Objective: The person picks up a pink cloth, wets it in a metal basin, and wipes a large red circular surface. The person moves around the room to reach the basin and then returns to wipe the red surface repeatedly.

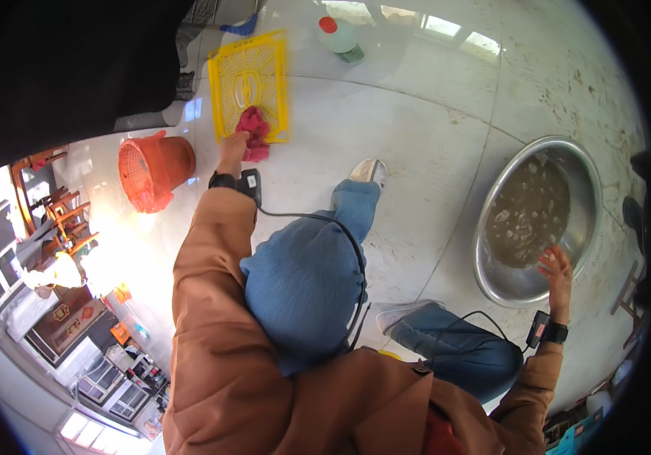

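Note:
My left hand (pixel 233 151) grips a crumpled dark pink cloth (pixel 253 124), pressed against the near edge of a yellow plastic openwork rack or crate (pixel 228 74). Part of the cloth hangs past that edge onto the floor. My right hand (pixel 558 276) is over the near side of a large metal basin (pixel 584 227), its fingers apart and nothing seen in them. Murky brown water (pixel 530 210) with patches of foam fills the lower part of the basin. Whether the fingertips touch the water, I cannot tell.
An orange plastic basket (pixel 180 162) with a thin orange bag over its rim stands left of the rack. Beyond it is a bottle (pixel 342 42) with a red cap. Dirt marks the tiled floor (pixel 416 136). Black cables (pixel 359 256) run from my wrist devices.

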Available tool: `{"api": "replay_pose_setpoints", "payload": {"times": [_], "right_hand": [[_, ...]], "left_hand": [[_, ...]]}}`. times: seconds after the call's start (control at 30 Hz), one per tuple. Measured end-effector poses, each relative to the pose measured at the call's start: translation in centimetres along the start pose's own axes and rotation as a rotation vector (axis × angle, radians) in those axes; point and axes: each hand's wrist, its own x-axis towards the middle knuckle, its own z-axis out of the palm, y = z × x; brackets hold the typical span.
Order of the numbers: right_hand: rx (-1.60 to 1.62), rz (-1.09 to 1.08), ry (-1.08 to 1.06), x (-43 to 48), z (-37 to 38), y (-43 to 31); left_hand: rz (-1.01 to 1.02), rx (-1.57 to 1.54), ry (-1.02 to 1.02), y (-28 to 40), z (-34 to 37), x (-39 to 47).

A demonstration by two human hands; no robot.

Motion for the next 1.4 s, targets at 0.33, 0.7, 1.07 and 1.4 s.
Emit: {"api": "replay_pose_setpoints", "payload": {"times": [0.33, 0.7, 1.07, 1.4], "right_hand": [[0.12, 0.006, -0.12, -8.6, -0.5, -6.4], [0.215, 0.071, -0.1, -17.8, -0.3, -13.5], [1.095, -0.112, -0.535, -21.3, 13.0, -34.5], [0.647, -0.342, -0.292, -31.7, 9.7, -49.2]], "left_hand": [[0.29, -0.301, -0.469, 17.6, -2.6, -17.4], [0.647, -0.014, -0.82, 31.6, 3.0, -26.8], [0.467, -0.177, -1.099, 40.7, -2.9, -39.8], [0.295, -0.384, -0.883, 40.3, -6.5, -44.4]]}}
